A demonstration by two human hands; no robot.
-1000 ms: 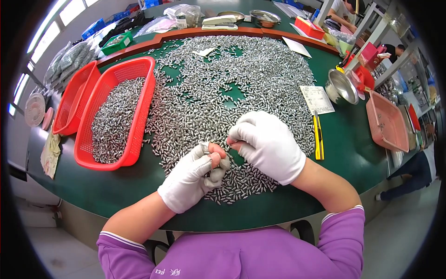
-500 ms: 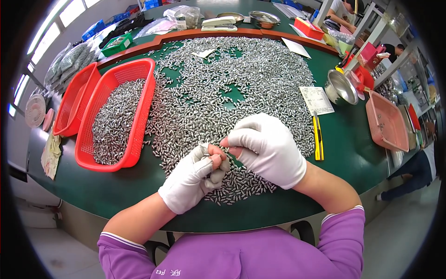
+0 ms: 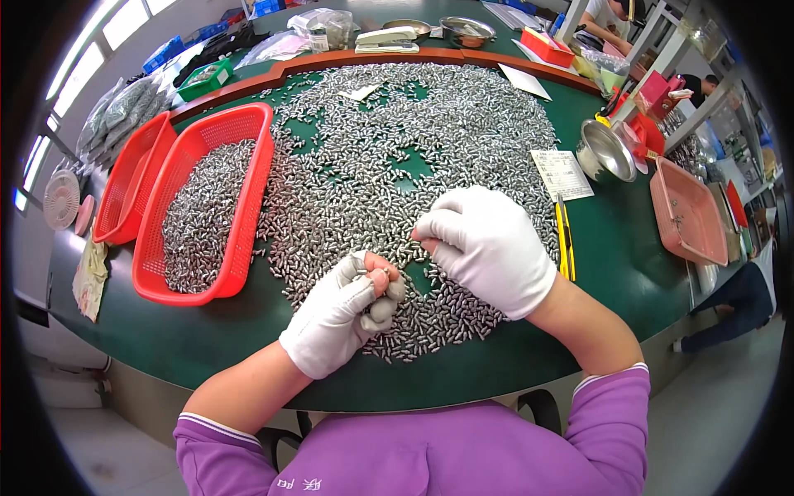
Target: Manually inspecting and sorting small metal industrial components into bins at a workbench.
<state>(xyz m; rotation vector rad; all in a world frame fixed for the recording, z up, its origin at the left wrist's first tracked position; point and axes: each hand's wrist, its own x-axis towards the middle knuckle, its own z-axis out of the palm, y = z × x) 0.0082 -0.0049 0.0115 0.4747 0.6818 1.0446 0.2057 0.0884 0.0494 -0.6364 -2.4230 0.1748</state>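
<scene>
A wide layer of small silvery metal parts (image 3: 356, 190), short and bullet-like, covers the middle of the green table. My left hand (image 3: 339, 314), in a white glove with bare fingertips, hovers over the near edge of this layer. Its thumb and forefinger pinch a small metal part, of which only a glint shows; the other fingers are curled. To its right, my right hand (image 3: 494, 250) is held palm down above the parts, gloved the same way. Thumb and forefinger are drawn together there, and whatever lies between them is hidden.
On the left stands a red perforated basket (image 3: 263, 178) with many metal parts, beside another red basket (image 3: 124, 194). A yellow cutter knife (image 3: 566, 240), a paper slip (image 3: 562, 175), a steel bowl (image 3: 608, 153) and a pink tray (image 3: 691, 223) lie on the right. A wooden ledge (image 3: 331, 59) runs behind.
My right hand has moved away from the left hand, to the right and slightly farther out over the parts. My left hand stays almost in place, still pinching.
</scene>
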